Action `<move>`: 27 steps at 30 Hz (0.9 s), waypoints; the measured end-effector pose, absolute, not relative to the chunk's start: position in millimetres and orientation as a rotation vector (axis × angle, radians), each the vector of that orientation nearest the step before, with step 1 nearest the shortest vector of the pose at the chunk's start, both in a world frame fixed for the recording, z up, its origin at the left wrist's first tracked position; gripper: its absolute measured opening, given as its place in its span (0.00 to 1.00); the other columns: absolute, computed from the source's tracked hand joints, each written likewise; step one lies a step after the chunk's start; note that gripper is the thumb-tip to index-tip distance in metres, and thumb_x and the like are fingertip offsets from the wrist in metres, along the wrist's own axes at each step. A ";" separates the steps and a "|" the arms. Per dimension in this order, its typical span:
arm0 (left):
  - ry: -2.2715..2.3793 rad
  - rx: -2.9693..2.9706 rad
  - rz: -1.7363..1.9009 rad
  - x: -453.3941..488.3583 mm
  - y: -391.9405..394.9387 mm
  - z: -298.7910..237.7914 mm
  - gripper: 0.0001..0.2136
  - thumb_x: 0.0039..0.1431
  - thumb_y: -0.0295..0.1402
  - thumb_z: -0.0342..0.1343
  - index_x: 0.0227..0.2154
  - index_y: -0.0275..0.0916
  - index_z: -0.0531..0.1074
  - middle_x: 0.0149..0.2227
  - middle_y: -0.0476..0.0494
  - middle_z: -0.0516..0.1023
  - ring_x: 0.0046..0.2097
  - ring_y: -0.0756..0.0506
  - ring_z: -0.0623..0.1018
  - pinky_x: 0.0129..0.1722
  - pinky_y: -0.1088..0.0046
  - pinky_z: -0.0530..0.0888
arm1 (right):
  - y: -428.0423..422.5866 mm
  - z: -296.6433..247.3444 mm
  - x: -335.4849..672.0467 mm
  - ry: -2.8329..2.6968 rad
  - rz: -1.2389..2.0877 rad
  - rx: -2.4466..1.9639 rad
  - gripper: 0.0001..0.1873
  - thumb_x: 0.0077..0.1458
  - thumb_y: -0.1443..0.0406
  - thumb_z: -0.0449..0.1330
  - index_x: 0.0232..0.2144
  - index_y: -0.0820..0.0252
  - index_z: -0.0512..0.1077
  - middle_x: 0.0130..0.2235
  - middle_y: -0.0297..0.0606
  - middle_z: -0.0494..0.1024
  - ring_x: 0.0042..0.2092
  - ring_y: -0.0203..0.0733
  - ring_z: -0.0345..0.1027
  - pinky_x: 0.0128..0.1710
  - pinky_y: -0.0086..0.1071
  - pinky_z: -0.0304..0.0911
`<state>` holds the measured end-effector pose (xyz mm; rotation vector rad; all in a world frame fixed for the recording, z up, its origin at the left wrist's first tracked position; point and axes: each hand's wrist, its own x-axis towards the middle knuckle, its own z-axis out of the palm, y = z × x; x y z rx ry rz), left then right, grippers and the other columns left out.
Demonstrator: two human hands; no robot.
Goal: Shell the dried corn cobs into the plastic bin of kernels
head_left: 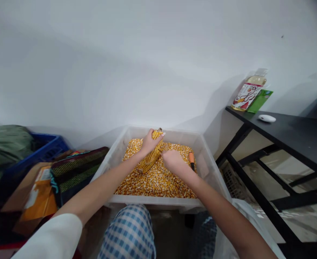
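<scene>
A translucent plastic bin (115, 158) in front of my knees is filled with loose yellow corn kernels (158, 180). My left hand (149, 142) is wrapped round the upper end of a corn cob (151, 156) held at a slant above the kernels. My right hand (173, 161) is closed against the lower side of the same cob, thumb pressing on it. An orange-handled tool (191, 159) sticks out just right of my right hand; whether the hand holds it is hidden.
A black table (290, 131) stands to the right with a bottle (249, 91), a green pack (259, 100) and a small white object (267, 118). On the left lie a blue crate (46, 149), a dark mesh bag (76, 171) and cardboard boxes (36, 196).
</scene>
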<state>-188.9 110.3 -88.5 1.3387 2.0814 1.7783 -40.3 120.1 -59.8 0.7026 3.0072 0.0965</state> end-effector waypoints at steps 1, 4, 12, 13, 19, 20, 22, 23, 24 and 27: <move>2.080 1.344 1.782 -188.1 110.0 -88.5 0.18 0.45 0.49 0.57 0.31 0.40 0.64 0.25 0.51 0.68 0.30 0.48 0.68 0.33 0.74 0.63 | 121.9 -59.4 -39.6 3.019 0.105 0.692 0.12 0.54 0.71 0.50 0.37 0.68 0.72 0.35 0.53 0.76 0.40 0.47 0.71 0.40 0.34 0.63; 2.097 1.393 1.746 -184.9 109.0 -89.3 0.18 0.45 0.49 0.56 0.32 0.40 0.64 0.25 0.51 0.68 0.29 0.48 0.68 0.31 0.74 0.63 | 131.1 -54.3 -35.5 3.049 0.146 0.645 0.13 0.56 0.68 0.50 0.35 0.68 0.73 0.35 0.54 0.76 0.39 0.48 0.72 0.40 0.34 0.62; 2.102 1.611 1.521 -172.2 110.6 -93.8 0.16 0.44 0.45 0.58 0.32 0.41 0.65 0.25 0.51 0.70 0.28 0.48 0.69 0.28 0.74 0.62 | 170.5 -37.1 -26.6 3.143 -0.087 0.322 0.16 0.58 0.62 0.49 0.31 0.66 0.74 0.34 0.48 0.77 0.33 0.42 0.69 0.34 0.31 0.58; 2.087 1.612 1.520 -172.7 110.9 -94.0 0.15 0.45 0.44 0.57 0.32 0.41 0.65 0.25 0.50 0.70 0.28 0.48 0.69 0.28 0.74 0.62 | 174.6 -36.6 -28.3 3.128 -0.150 0.303 0.16 0.57 0.62 0.49 0.29 0.66 0.74 0.32 0.46 0.77 0.31 0.39 0.67 0.32 0.30 0.57; 2.019 1.660 1.512 -178.3 111.4 -95.5 0.15 0.46 0.45 0.56 0.32 0.39 0.66 0.27 0.50 0.71 0.30 0.47 0.70 0.31 0.73 0.65 | 195.1 -30.7 -40.6 2.999 -0.507 0.182 0.16 0.56 0.64 0.52 0.20 0.65 0.71 0.18 0.32 0.66 0.20 0.30 0.52 0.23 0.26 0.50; 2.008 1.669 1.510 -178.7 111.6 -95.6 0.16 0.46 0.45 0.56 0.32 0.39 0.66 0.27 0.50 0.71 0.30 0.47 0.70 0.32 0.73 0.65 | 198.0 -30.1 -41.2 2.991 -0.553 0.153 0.16 0.55 0.64 0.52 0.19 0.64 0.70 0.18 0.31 0.65 0.21 0.30 0.52 0.23 0.26 0.49; 1.997 1.652 1.519 -180.0 112.2 -95.2 0.16 0.47 0.46 0.56 0.32 0.39 0.66 0.27 0.50 0.71 0.30 0.48 0.70 0.32 0.73 0.65 | 202.7 -31.1 -41.0 2.985 -0.630 0.131 0.16 0.55 0.63 0.53 0.19 0.64 0.70 0.18 0.30 0.64 0.21 0.30 0.51 0.23 0.25 0.49; 1.995 1.629 1.533 -181.5 112.6 -94.7 0.16 0.47 0.46 0.56 0.32 0.39 0.65 0.27 0.50 0.70 0.30 0.48 0.70 0.32 0.73 0.65 | 204.3 -32.9 -40.5 2.988 -0.660 0.146 0.17 0.56 0.62 0.52 0.19 0.64 0.70 0.18 0.29 0.64 0.21 0.29 0.51 0.23 0.25 0.49; 1.995 1.600 1.557 -183.9 112.9 -94.2 0.16 0.47 0.46 0.55 0.32 0.39 0.65 0.27 0.50 0.70 0.30 0.48 0.69 0.31 0.74 0.65 | 205.2 -35.6 -39.9 2.995 -0.687 0.173 0.18 0.56 0.60 0.52 0.20 0.64 0.70 0.18 0.29 0.63 0.21 0.29 0.50 0.23 0.25 0.48; 1.983 1.483 1.669 -197.0 113.3 -94.2 0.16 0.50 0.47 0.53 0.32 0.38 0.65 0.28 0.50 0.69 0.32 0.49 0.68 0.33 0.74 0.64 | 203.5 -47.1 -40.1 3.053 -0.745 0.247 0.20 0.57 0.57 0.51 0.21 0.65 0.70 0.17 0.28 0.61 0.21 0.29 0.50 0.22 0.25 0.46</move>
